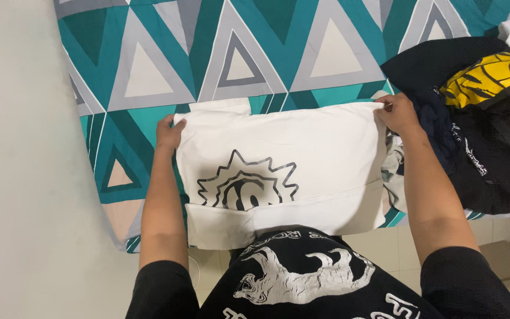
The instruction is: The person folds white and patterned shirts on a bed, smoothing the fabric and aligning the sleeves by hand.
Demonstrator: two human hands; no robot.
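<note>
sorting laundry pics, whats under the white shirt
The white shirt, held by left hand and right hand, lies on the triangle-patterned bedspread. Whatever else is beneath it is covered.

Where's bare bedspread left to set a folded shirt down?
Free: the wide strip of triangle-patterned bedspread beyond the white shirt, and a narrower strip by the left hand toward the bed's edge. Crowded: past the right hand, where the dark clothes pile sits.
</note>
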